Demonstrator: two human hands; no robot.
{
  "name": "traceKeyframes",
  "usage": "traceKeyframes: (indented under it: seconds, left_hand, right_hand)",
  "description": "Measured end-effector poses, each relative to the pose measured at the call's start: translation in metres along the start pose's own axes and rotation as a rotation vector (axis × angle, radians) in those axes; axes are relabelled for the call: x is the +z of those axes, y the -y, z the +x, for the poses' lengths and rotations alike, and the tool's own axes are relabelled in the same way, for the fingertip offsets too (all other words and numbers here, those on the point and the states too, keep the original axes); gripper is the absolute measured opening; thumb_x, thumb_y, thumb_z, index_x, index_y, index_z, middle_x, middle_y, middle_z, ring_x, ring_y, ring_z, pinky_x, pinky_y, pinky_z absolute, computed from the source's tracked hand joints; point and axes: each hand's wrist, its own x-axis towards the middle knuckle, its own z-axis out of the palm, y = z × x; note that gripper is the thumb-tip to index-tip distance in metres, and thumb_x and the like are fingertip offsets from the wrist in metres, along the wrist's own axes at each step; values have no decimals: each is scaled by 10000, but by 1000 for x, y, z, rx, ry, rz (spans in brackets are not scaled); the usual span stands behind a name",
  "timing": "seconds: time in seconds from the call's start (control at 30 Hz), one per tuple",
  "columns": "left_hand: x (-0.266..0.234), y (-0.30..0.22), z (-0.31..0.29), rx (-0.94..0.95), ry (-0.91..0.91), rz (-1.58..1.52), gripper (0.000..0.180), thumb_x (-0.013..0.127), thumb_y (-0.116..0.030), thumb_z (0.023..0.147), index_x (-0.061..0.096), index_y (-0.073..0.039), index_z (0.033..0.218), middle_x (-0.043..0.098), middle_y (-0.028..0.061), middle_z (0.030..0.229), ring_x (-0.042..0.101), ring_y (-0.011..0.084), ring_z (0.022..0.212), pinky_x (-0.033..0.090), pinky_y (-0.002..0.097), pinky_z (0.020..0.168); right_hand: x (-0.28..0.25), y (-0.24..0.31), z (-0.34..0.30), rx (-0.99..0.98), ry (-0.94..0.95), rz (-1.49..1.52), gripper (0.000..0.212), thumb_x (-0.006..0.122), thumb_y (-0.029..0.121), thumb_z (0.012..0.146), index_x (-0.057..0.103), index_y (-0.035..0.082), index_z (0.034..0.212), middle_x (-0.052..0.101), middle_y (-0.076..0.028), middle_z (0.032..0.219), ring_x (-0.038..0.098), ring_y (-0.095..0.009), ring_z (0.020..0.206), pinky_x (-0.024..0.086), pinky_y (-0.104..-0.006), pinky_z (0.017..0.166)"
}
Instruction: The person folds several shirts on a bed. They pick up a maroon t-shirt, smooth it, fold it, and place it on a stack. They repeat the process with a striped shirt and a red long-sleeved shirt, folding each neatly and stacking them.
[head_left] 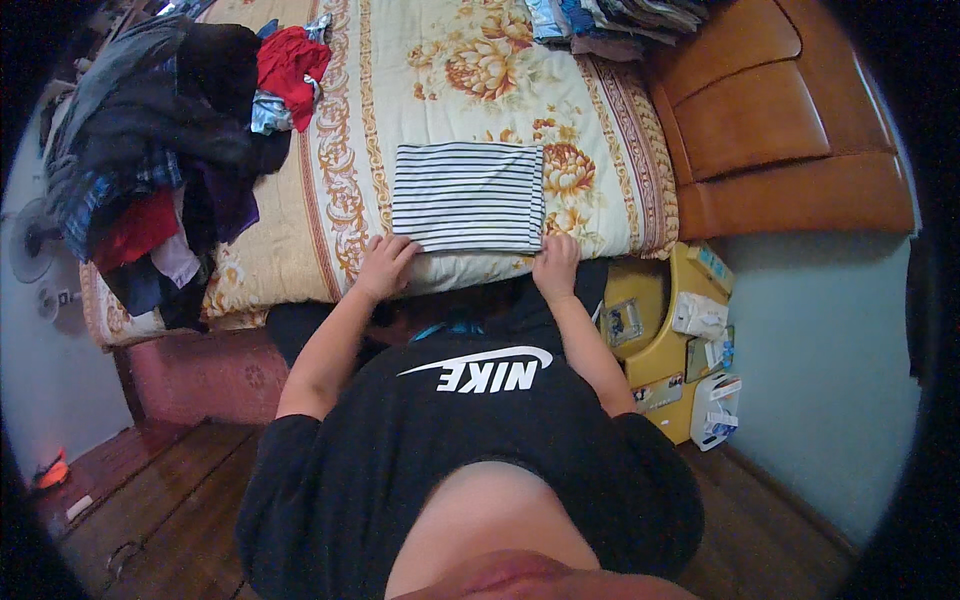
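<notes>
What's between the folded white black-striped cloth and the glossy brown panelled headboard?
Head view: only bare cream floral quilt between striped cloth and headboard.

Soft light on bed (460, 115); glare on headboard (775, 120); floor (190, 500) dim; edges bent, corners black.

Right of the bed (440, 110) — a glossy brown headboard (755, 120); by the bed's near right corner — a cluttered yellow cabinet (655, 350).

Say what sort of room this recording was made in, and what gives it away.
Most likely a bedroom in a home: there is a bed spread with flower-patterned fabric, a brown headboard at its right end, and what looks like a yellow bedside cabinet near that end.
</notes>
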Motion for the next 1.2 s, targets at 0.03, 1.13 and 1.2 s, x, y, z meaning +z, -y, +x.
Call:
traceKeyframes:
  seconds: [0.03,1.13,1.2]
  left_hand:
    - [2,3,-2,-17,-2,-70,417,639,-110,602,534,-112,1005,521,55,972,487,238,917,350,382,784]
    - [43,-4,95,-509,19,72,664,459,-436,828,252,-111,1368,205,101,1432,194,262,1317,147,561,1007]
    - [49,-1,91,-525,-40,43,667,464,-431,827,253,-101,1366,215,107,1428,198,269,1315,153,527,1020]
  right_hand:
    - [-7,4,5,6,-30,-7,122,509,26,646,450,54,749,433,-119,752,435,-312,771,352,-425,708]
    - [91,35,77,203,370,-390,609,396,425,875,210,146,1383,162,-57,1449,149,-238,1331,119,-573,1015]
    - [90,26,72,258,331,-401,608,392,415,879,200,139,1386,160,-57,1450,148,-235,1331,114,-573,1016]
